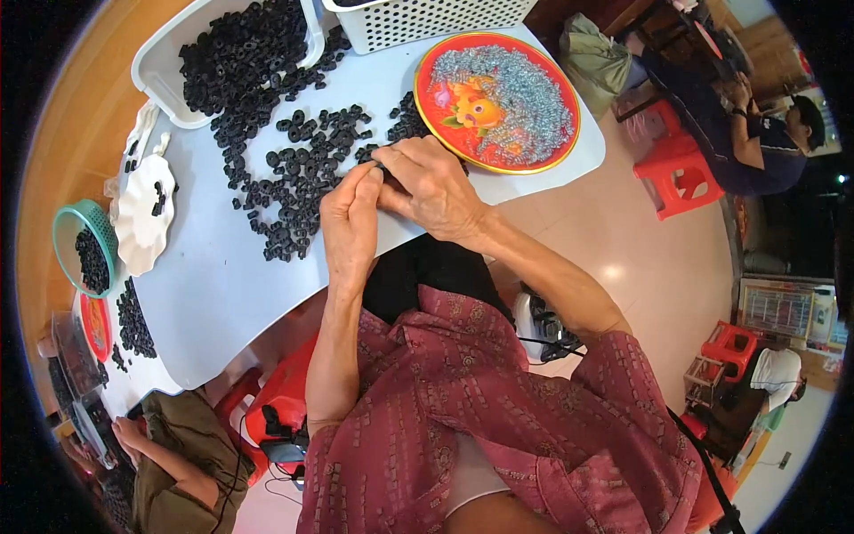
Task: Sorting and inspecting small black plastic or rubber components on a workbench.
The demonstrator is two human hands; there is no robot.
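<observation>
My left hand (pixel 350 214) and my right hand (pixel 433 191) meet above the near edge of the white table (pixel 222 289). The fingertips of both are pinched together around something small and dark, too hidden to make out. Just beyond them many small black ring-like parts (pixel 302 178) lie loose on the table. To the right of the parts is a round red tray (pixel 454 133) with a yellow rim and a flower picture. Small shiny silvery metal pieces, which look like springs (pixel 525 98), are heaped in it.
A white bin (pixel 160 76) tipped toward me spills black parts at the far left. Beside it stands a white perforated basket (pixel 427 25). At left are a white scalloped dish (pixel 142 218) and a green basket (pixel 107 236). Other people sit left and right, near red stools (pixel 676 169).
</observation>
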